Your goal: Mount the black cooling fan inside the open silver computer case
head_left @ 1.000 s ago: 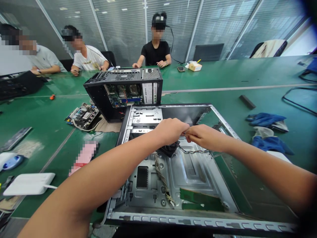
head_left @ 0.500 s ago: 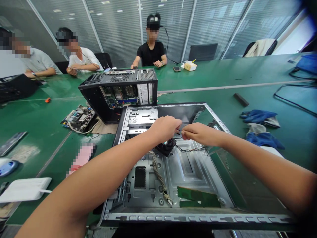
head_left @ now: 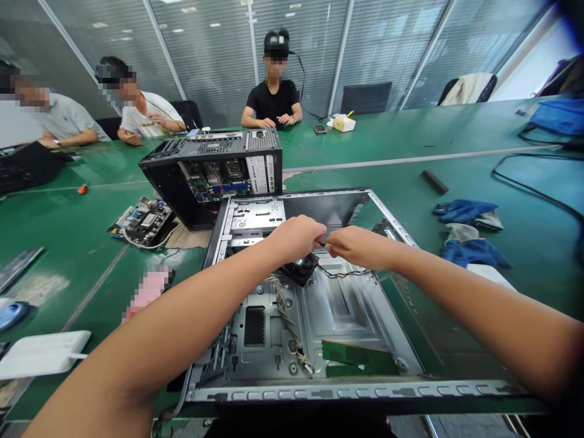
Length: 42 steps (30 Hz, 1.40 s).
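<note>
- Fan (head_left: 300, 268), small and black, sits just under the left hand (head_left: 295, 238), above the floor of the open computer case (head_left: 392, 219) on the green desk (head_left: 68, 231).
- Both grips are closed. The left hand and the right hand (head_left: 356, 246) meet fingertip to fingertip and pinch what looks like the fan's thin wire (head_left: 347, 273). The fingers hide the exact spot, so it may be a plug instead.
- A hard pull between the two hands could, I judge, snap the wire or tear it out of the fan.
- If the left grip slackens, the fan could drop onto the metal floor or snag in the cable bundle (head_left: 287, 316) just beside it.
- Bare metal edges of the case lie close under both forearms and could scrape them.
</note>
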Motion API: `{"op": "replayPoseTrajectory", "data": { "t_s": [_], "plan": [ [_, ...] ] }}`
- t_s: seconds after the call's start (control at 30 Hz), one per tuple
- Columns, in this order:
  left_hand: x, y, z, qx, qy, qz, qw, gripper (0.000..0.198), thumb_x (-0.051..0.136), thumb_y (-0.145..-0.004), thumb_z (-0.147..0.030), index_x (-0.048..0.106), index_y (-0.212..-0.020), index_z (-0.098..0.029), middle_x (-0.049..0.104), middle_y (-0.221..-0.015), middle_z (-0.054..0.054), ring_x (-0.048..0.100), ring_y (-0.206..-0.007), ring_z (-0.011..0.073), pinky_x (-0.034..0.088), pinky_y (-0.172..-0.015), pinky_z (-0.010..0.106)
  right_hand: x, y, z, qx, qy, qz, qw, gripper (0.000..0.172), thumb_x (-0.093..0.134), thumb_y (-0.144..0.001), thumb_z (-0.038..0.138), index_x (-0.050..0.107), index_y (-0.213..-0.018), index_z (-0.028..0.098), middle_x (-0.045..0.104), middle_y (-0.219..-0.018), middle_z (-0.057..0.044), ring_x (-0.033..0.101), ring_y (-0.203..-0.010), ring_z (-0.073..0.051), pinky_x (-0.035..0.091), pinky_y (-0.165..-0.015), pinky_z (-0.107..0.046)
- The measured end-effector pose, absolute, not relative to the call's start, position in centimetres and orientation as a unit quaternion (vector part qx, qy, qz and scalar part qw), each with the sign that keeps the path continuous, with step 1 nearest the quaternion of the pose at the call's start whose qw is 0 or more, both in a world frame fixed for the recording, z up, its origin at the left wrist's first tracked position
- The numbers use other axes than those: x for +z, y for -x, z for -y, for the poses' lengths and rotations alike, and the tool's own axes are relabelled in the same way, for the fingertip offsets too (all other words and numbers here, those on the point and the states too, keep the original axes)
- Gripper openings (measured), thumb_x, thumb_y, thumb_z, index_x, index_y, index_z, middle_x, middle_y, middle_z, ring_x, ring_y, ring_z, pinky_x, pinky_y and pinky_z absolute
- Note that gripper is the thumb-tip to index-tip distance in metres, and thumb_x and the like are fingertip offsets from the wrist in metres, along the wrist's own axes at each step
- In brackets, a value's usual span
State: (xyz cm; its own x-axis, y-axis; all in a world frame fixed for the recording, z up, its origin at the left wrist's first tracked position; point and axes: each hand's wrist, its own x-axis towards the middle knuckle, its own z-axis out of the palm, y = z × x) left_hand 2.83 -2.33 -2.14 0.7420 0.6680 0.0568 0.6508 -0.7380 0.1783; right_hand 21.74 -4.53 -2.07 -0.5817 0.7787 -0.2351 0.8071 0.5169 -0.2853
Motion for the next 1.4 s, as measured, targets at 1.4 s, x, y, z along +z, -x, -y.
{"op": "replayPoseTrajectory", "data": {
  "t_s": [1.4],
  "plan": [
    [-1.3,-3.2,2.8,0.044,-0.93,-0.364,-0.039,0.013,0.06,-0.087,-0.029,0.063,-0.093,-0.018,0.066,-0.09,0.005,0.061,-0.077,0.0171,0.039,-0.064,0.028,-1.7,-22.3,4.5,-0.209,-0.456,-0.865,0.003,0.031,0.036,-0.09,0.026,0.06,-0.072,0.018,0.065,-0.073,-0.006,0.056,-0.069,-0.018,0.038,-0.067,-0.029]
  ]
}}
